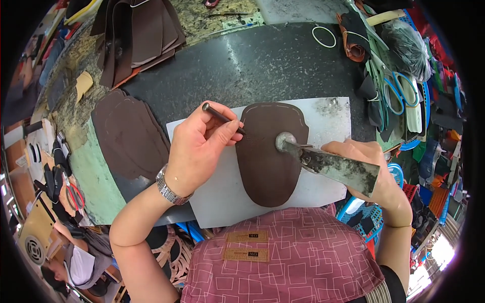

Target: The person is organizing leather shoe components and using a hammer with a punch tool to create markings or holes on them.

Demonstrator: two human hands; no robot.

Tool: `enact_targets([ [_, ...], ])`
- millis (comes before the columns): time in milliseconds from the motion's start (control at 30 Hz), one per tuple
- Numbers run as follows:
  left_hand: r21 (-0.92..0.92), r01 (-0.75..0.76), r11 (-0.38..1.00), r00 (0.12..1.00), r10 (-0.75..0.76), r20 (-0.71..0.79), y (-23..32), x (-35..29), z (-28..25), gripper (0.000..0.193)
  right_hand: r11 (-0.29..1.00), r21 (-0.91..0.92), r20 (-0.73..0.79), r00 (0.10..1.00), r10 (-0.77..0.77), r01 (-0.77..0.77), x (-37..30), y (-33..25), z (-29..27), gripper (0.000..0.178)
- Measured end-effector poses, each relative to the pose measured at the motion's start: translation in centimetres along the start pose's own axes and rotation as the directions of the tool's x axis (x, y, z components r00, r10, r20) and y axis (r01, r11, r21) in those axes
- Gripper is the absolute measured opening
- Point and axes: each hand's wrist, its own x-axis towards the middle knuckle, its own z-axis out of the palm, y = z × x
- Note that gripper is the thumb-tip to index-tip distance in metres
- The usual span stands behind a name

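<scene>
A dark brown, rounded leather piece with faint pale marks along its upper edge lies on a white board. My left hand pinches a short dark metal punch, tilted, its lower end at the leather's left edge; whether it touches cannot be seen. In my right hand is a hammer with a round metal face and a long, flat, worn body. It hangs over the leather's right side, and its handle is hidden by my hand. Left of the board lies a stack of similar brown pieces.
Brown leather strips are piled at the back left of the black work surface. A white ring and a rolled bundle lie at the back right, near blue-handled scissors. Another person sits at lower left.
</scene>
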Motion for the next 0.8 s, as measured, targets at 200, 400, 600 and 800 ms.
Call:
enact_targets([
  [200, -0.031, -0.027, 0.999, 0.999, 0.026, -0.025, -0.6, -0.1, 0.3, 0.008, 0.999, -0.034, 0.011, 1.000, 0.005, -0.005, 0.2, -0.2, 0.3, 0.027],
  [400, 0.112, -0.182, 0.977, 0.975, 0.194, -0.108, -1.4, -0.1, 1.1, 0.006, 0.993, -0.111, 0.011, 1.000, -0.028, 0.029, 0.3, -0.5, 0.1, 0.024],
  [600, 0.550, -0.399, 0.734, 0.877, 0.480, -0.004, -1.6, 0.2, 2.0, 0.011, 0.967, -0.251, -0.055, 0.997, -0.050, 0.035, 0.0, -0.7, -0.9, 0.018],
  [800, 0.731, -0.586, 0.351, 0.667, 0.721, 0.188, -3.0, -0.7, 2.1, 0.017, 0.959, -0.278, 0.037, 0.997, 0.064, -0.051, 1.2, -4.3, -1.4, 0.019],
])
